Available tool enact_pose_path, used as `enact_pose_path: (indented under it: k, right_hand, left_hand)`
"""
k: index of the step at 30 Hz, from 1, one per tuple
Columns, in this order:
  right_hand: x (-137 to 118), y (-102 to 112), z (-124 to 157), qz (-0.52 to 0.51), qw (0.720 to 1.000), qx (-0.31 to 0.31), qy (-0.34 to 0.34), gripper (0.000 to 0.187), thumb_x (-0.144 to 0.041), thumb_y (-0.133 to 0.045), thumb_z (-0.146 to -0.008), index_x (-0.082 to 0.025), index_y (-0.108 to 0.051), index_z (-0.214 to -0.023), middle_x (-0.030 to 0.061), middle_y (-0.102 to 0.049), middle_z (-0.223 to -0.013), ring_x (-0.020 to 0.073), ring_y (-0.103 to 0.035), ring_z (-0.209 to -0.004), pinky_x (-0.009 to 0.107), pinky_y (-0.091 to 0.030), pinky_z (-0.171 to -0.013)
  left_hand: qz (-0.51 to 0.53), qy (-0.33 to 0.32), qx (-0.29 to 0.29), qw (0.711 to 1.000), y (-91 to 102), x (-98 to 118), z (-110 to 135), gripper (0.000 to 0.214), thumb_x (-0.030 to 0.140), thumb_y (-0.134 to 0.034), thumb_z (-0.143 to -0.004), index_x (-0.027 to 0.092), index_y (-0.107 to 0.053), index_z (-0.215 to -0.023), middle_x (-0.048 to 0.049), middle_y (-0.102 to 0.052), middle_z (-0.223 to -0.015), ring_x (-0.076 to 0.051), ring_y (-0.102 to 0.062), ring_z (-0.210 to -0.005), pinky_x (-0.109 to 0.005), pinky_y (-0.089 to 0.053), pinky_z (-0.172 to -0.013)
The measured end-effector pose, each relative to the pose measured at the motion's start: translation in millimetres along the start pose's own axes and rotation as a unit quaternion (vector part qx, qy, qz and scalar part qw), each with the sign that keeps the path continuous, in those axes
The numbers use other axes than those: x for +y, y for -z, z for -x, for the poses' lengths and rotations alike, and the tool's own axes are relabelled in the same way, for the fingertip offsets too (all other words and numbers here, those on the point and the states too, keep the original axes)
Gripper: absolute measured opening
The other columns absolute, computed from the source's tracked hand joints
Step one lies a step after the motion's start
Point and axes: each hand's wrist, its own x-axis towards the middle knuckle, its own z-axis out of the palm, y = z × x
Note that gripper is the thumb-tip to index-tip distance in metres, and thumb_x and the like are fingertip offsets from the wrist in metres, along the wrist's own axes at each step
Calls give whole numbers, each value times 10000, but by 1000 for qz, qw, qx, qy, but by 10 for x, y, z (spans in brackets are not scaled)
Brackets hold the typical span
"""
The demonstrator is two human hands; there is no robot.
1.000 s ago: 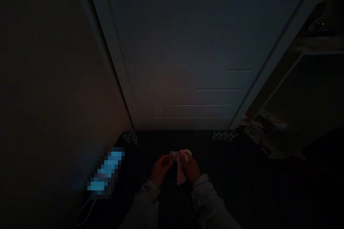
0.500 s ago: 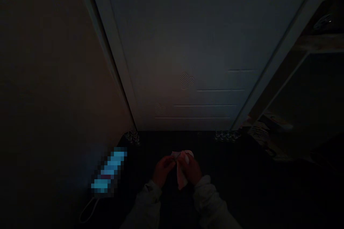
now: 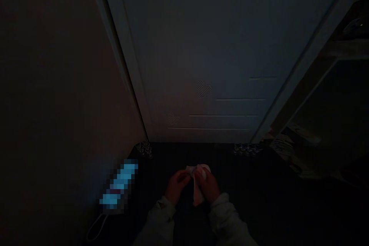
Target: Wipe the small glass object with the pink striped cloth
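Observation:
Low in the dim head view, my left hand [image 3: 176,186] and my right hand [image 3: 210,186] meet over a dark surface. Between them is a soft, pale pinkish piece of cloth or tissue [image 3: 197,196]; the light is too poor to tell which. My right hand is closed around its upper part, and a strip hangs down below the fingers. The fingertips of my left hand pinch together at the cloth's left upper edge. Light-coloured sleeves cover both wrists.
A pale door-like panel [image 3: 184,46] with embossed hearts and lines stands ahead. Small shiny round items lie in clusters at its foot, left [image 3: 144,148] and right [image 3: 247,149]. A glowing, blurred-out device [image 3: 121,182] with a looped cord [image 3: 96,227] rests by the left wall.
The whole view has shifted slightly, so everything appears a little lower and to the right. Both hands keep their hold on the cloth, with barely any finger movement.

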Motion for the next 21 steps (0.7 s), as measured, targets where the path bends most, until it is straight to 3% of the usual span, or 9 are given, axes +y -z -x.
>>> enact_pose_path:
  k: [5, 8, 16, 21]
  right_hand:
    - [13, -24, -1, 33, 999, 8, 2, 398, -444, -497, -699, -157, -557, -968, 78, -616, -927, 191, -565, -849, 257, -432, -739]
    - [31, -9, 3, 24, 1000, -13, 4, 386, -460, -447, -732, -165, -571, -948, 75, -618, -936, 189, -563, -875, 256, -428, -759]
    - [58, -4, 15, 2, 1000, 11, -28, 443, -506, -370, -755, -162, -583, -936, 78, -629, -910, 199, -572, -868, 273, -438, -753]
    - [-2, -14, 14, 8, 1000, -3, -30, 407, -466, -467, -708, -159, -564, -957, 79, -615, -948, 206, -559, -897, 275, -435, -771]
  left_hand:
    - [-18, -12, 13, 1000, -1, -9, 7, 290, 287, -640, -614, 149, -610, -867, -70, -640, -885, -194, -569, -845, -316, -419, -779]
    - [-12, -6, 15, 1000, -24, 19, 33, 288, 290, -630, -623, 151, -610, -873, -71, -641, -895, -194, -569, -846, -312, -425, -767]
    - [-56, 1, 10, 998, -38, 57, 76, 329, 328, -625, -627, 146, -613, -901, -76, -642, -900, -198, -571, -845, -311, -420, -776]
    - [-49, -14, 2, 999, -57, 109, 85, 280, 323, -613, -636, 150, -610, -857, -69, -639, -891, -197, -563, -854, -307, -412, -778]
